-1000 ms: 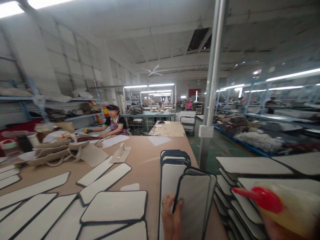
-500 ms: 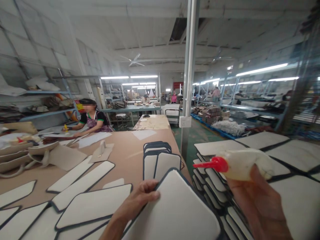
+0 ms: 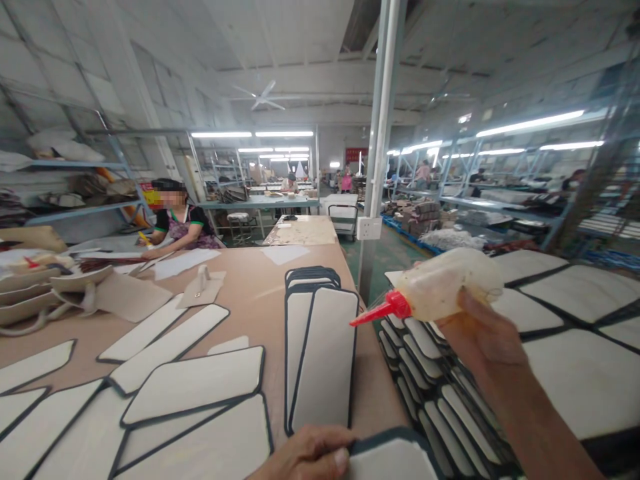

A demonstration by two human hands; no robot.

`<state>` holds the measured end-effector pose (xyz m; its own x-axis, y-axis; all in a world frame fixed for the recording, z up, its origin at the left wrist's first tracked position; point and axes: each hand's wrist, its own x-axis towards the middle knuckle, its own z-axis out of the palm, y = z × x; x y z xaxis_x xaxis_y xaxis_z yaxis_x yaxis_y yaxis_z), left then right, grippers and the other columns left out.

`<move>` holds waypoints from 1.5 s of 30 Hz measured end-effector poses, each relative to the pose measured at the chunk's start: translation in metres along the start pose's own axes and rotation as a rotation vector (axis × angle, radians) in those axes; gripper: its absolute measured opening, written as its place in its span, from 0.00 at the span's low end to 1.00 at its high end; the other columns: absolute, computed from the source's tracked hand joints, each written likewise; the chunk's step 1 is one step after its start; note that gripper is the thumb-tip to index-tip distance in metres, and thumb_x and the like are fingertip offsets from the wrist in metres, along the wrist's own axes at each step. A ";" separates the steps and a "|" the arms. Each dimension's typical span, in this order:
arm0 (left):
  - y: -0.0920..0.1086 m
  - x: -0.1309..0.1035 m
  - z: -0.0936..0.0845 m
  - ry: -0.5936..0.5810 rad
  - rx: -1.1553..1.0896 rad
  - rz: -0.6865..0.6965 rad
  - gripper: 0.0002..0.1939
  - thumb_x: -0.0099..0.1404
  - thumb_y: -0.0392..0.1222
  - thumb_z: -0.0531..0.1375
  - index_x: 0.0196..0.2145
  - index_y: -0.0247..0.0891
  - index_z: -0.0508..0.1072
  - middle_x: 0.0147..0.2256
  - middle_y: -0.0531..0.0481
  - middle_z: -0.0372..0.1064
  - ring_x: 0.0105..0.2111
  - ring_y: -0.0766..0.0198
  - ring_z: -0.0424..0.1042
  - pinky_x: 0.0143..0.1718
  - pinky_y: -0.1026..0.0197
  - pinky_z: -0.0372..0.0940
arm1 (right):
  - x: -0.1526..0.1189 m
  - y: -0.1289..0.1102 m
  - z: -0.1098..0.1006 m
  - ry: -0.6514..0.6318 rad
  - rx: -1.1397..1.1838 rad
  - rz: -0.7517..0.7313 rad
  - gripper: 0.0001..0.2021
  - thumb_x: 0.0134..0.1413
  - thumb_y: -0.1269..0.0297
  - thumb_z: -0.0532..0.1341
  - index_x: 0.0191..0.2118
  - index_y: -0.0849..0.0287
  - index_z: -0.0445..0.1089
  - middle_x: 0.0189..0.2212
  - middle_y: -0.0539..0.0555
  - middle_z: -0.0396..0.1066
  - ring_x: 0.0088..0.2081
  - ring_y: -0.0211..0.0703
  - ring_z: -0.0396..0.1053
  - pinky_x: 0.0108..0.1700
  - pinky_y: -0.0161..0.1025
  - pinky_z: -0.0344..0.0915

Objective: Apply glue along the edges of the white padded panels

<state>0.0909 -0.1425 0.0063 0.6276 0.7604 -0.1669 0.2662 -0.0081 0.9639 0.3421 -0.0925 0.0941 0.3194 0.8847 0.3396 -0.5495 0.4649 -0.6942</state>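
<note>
- Brown-topped surface (image 3: 270, 320): runs from the near foreground back toward a co-worker (image 3: 180, 220) seated at its far left.
- Steel post (image 3: 377, 167): upright just beyond the surface's right edge, white socket box attached.
- Stack of off-white, dark-edged panels (image 3: 580, 387): right of the surface, many layers, ends showing along its left side.
- Loose dark-edged panels (image 3: 200, 383): spread over the surface's left half, several overlapping.
- Narrow pile of long panels (image 3: 327, 353): near the surface's right edge; top piece lies askew over the one below.
- Beige bag parts (image 3: 135, 303): far left, beyond the loose panels.
- Held panel (image 3: 395, 463): bottom edge of view, near the narrow pile's lower end, mostly cut off. Left hand (image 3: 313, 453): grip closed on its corner, thumb on the top face.
- Squeeze bottle (image 3: 445, 283): in the air, tipped sideways; right hand (image 3: 485, 340) grip wrapped around its body.
- Red nozzle (image 3: 383, 310): points left and slightly down; clearance from the pile cannot be judged.
</note>
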 end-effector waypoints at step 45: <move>0.132 -0.001 -0.087 -0.465 0.662 0.195 0.15 0.59 0.32 0.59 0.42 0.18 0.75 0.36 0.36 0.75 0.33 0.58 0.72 0.33 0.70 0.64 | 0.011 -0.012 0.044 -0.605 -0.084 0.312 0.32 0.18 0.64 0.72 0.41 0.54 0.71 0.33 0.58 0.76 0.34 0.59 0.74 0.35 0.58 0.70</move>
<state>0.0621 -0.0874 0.1521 0.9066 0.3609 -0.2188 0.4057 -0.6028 0.6870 0.3185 -0.0871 0.1343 -0.3453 0.8518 0.3940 -0.4760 0.2029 -0.8557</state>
